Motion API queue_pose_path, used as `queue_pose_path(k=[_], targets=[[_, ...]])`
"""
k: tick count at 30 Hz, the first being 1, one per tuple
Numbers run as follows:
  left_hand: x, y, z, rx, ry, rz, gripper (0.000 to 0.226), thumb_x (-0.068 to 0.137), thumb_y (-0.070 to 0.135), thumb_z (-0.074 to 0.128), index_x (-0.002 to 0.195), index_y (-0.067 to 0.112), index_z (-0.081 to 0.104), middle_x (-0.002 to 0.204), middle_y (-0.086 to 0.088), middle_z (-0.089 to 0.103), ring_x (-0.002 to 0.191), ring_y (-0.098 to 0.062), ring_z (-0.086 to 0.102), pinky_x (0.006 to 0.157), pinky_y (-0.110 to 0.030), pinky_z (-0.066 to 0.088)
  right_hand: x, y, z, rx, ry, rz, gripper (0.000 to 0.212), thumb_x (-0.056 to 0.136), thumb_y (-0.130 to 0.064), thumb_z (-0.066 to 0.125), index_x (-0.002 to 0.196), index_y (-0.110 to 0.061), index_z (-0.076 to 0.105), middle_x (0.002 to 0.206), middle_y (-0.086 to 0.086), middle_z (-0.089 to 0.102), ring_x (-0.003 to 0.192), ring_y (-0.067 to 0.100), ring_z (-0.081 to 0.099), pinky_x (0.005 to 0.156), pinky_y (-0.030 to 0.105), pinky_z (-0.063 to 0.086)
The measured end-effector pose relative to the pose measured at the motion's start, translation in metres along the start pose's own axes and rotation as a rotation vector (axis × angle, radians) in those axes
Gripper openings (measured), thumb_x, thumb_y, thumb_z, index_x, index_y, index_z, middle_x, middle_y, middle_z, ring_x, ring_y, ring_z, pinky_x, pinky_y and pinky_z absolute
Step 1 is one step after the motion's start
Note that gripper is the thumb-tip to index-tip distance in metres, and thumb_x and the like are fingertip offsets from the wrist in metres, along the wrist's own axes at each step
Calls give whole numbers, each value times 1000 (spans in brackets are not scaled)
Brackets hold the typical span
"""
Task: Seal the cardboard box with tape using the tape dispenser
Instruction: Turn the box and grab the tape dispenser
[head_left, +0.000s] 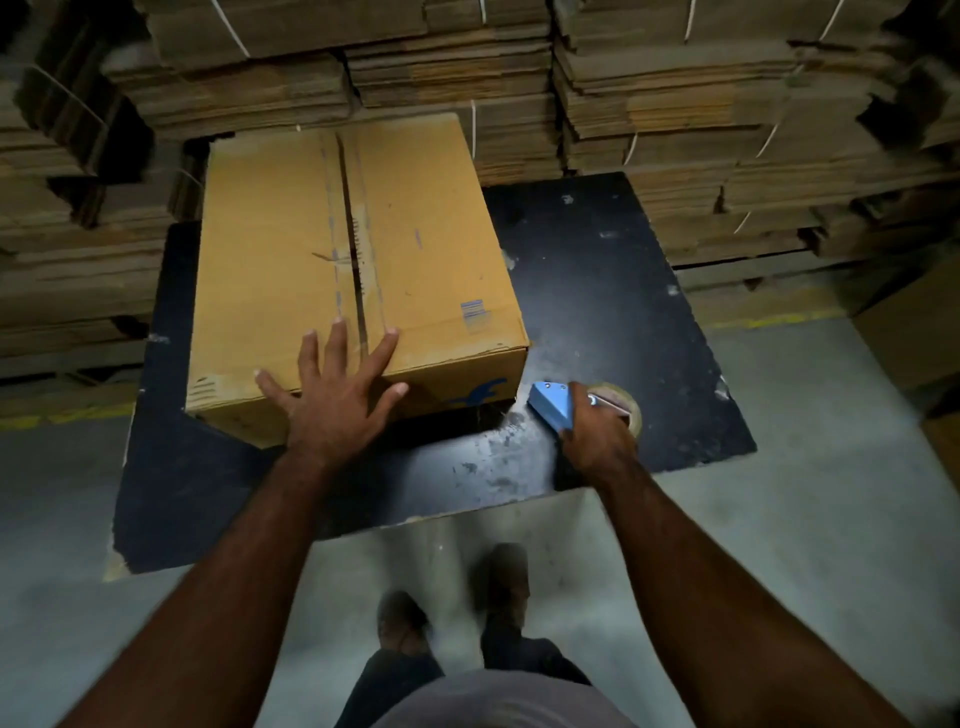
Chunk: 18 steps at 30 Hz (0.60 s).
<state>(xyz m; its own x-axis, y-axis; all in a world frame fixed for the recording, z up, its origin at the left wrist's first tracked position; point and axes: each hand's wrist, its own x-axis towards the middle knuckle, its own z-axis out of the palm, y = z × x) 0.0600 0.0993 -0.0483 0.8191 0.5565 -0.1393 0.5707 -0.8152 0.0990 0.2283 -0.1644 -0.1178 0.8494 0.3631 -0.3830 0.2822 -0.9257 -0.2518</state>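
A closed brown cardboard box (291, 244) sits on the left half of a black table (613, 291), its flaps meeting along a centre seam that runs away from me. My left hand (335, 395) lies flat with spread fingers on the box's near top edge, over the seam. To the right of the box's near corner, my right hand (597, 431) grips a blue tape dispenser (551, 408) just above the table. A roll of brown tape (626, 402) shows behind my fingers.
Tall stacks of flattened, strapped cardboard (675, 104) wall in the far side and the left of the table. A grey concrete floor (805, 519) surrounds the table, with a yellow line on the right. My feet (452, 597) stand just before the table's near edge.
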Motion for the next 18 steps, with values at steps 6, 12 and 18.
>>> queue_pose_path(k=[6,12,18], targets=[[-1,5,-5,27,-13,-27,65,87,77,13,147,63,-8,167,-1,-3,152,-35,-1,102,-84,4,22,28,-68,105,165,-103,55,83,-22,63,134,-11,42,112,21,64,103,40,60,85,41,45],[-20,9,-9,20,-84,-34,61,86,80,0,143,65,-17,167,3,-12,152,-32,-9,104,-82,4,29,-28,-142,382,258,-179,60,91,-32,54,148,-22,40,129,20,61,116,41,57,95,40,45],[-39,8,-2,26,-50,-35,64,80,81,-4,142,66,-16,167,5,-9,153,-30,-6,104,-81,3,1,-117,-183,355,329,-455,70,78,-43,42,145,-24,42,126,14,62,109,37,60,86,42,52]])
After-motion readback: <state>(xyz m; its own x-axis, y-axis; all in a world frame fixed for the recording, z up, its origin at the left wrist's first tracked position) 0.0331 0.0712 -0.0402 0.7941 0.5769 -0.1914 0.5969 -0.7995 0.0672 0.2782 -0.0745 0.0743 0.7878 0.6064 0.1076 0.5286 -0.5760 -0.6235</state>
